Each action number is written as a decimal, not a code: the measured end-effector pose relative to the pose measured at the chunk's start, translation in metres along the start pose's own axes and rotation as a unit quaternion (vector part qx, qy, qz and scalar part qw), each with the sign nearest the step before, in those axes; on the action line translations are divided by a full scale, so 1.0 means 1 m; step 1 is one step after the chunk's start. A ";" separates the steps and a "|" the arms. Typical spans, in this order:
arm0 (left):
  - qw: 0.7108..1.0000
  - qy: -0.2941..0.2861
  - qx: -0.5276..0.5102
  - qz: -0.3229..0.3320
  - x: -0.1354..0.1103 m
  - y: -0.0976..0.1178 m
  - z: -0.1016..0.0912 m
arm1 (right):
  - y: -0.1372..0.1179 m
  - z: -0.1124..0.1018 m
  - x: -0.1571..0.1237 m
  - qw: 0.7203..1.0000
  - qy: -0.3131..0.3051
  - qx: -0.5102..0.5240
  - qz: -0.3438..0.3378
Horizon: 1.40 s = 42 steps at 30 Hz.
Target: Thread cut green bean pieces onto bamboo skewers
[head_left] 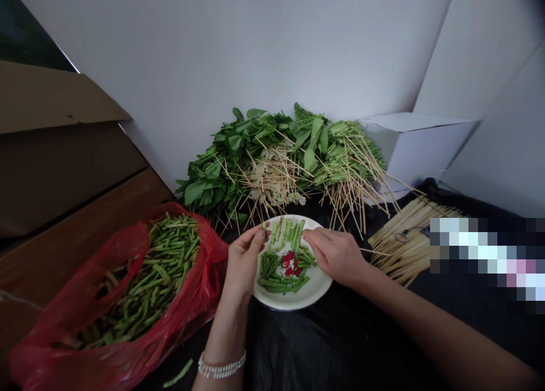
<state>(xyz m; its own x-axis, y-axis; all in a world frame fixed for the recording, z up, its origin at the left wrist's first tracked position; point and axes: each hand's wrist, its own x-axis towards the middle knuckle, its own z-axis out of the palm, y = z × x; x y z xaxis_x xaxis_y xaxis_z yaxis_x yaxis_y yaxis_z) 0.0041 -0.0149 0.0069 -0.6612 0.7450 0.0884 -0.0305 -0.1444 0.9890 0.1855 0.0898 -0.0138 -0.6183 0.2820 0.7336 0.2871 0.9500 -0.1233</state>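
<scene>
My left hand (246, 261), with a beaded bracelet on its wrist, pinches a short green bean piece (264, 225) above the left rim of a white plate (317, 294). Over the plate's right side, my right hand (334, 255) is closed on a thin bamboo skewer (367, 251), whose end sticks out behind the hand. A row of cut bean pieces (287, 232) stands side by side between both hands, seemingly threaded on that skewer; its tip is hidden. More cut beans (283, 283) lie on the plate around a red printed pattern.
A red plastic bag (208, 266) full of cut green beans stands at left. Behind the plate lie leafy greens (208, 181) and filled skewers (349, 198). Loose skewers (394, 255) and scissors (401, 235) lie right, near a white box (426, 147). Brown cardboard (63, 164) stands left.
</scene>
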 end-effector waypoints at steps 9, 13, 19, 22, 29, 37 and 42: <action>0.999 0.017 -0.037 -0.013 0.002 -0.002 -0.002 | -0.001 -0.001 0.001 1.000 -0.007 -0.004 0.001; 0.996 0.014 -0.075 -0.046 0.000 0.003 0.000 | -0.001 -0.001 0.001 1.000 -0.008 -0.002 -0.002; 0.997 0.018 -0.043 -0.060 -0.002 0.008 0.000 | 0.000 0.001 0.000 1.000 -0.027 0.002 -0.003; 0.997 0.007 -0.040 -0.068 -0.003 0.008 -0.001 | 0.001 0.002 -0.001 0.999 -0.032 0.006 -0.002; 0.997 -0.008 -0.059 -0.044 0.000 0.007 -0.001 | 0.002 0.003 -0.001 0.999 -0.035 0.037 0.004; 0.989 0.005 -0.116 -0.087 0.000 0.011 0.000 | 0.000 0.003 -0.001 0.999 -0.032 0.040 0.005; 0.988 0.000 -0.113 -0.106 -0.002 0.013 0.000 | 0.000 0.003 -0.002 0.999 -0.031 0.040 0.006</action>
<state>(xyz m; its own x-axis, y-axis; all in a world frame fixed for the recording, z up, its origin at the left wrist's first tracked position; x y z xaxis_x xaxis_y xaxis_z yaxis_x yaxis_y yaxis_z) 0.0049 -0.0178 0.0197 -0.6215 0.7745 -0.1177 -0.3354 -0.1272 0.9334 0.1843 0.0901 -0.0175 -0.6600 0.2994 0.6890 0.2373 0.9533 -0.1868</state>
